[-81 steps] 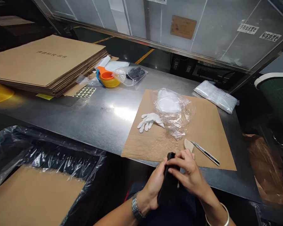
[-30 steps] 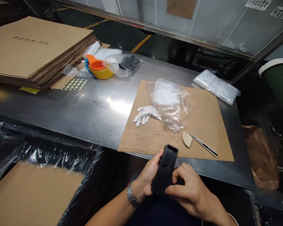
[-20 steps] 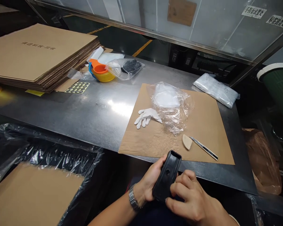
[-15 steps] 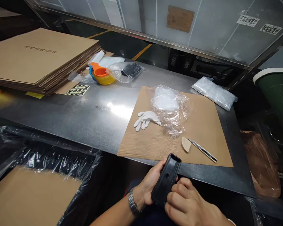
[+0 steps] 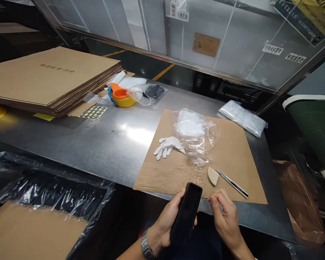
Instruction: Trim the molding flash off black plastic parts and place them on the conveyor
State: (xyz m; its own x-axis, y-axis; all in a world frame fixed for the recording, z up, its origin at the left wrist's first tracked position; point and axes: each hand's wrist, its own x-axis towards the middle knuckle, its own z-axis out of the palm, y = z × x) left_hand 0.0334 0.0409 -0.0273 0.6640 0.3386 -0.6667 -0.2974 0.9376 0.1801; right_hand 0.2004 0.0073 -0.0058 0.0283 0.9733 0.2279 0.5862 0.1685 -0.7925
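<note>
A long black hollow case [image 5: 186,213], open on its upper face, is tilted in my left hand [image 5: 164,222], whose fingers wrap round its side. To its right, apart from the case, my right hand [image 5: 226,216] is closed with thumb and forefinger pinched; anything between the fingertips is too small to make out. Just beyond the hands lie a beige wedge-shaped pad [image 5: 212,176] and a slim utility knife [image 5: 232,184], on a flat cardboard sheet [image 5: 230,151]. Farther back on the sheet are a white glove [image 5: 170,145] and a crumpled clear plastic bag [image 5: 200,150] with white material inside.
Stacked cardboard [image 5: 54,79] fills the metal table's [image 5: 103,144] left end. Near it sit orange and yellow cups [image 5: 123,97], a bagged dark item [image 5: 154,91] and a sticker sheet [image 5: 93,112]. A plastic-wrapped pack [image 5: 243,117] lies back right. A black-lined box [image 5: 35,227] stands front left.
My right hand has come away from the black case and moved right, now pinched. The case has turned in my left hand, its inside now darker. The view has tilted up slightly.
</note>
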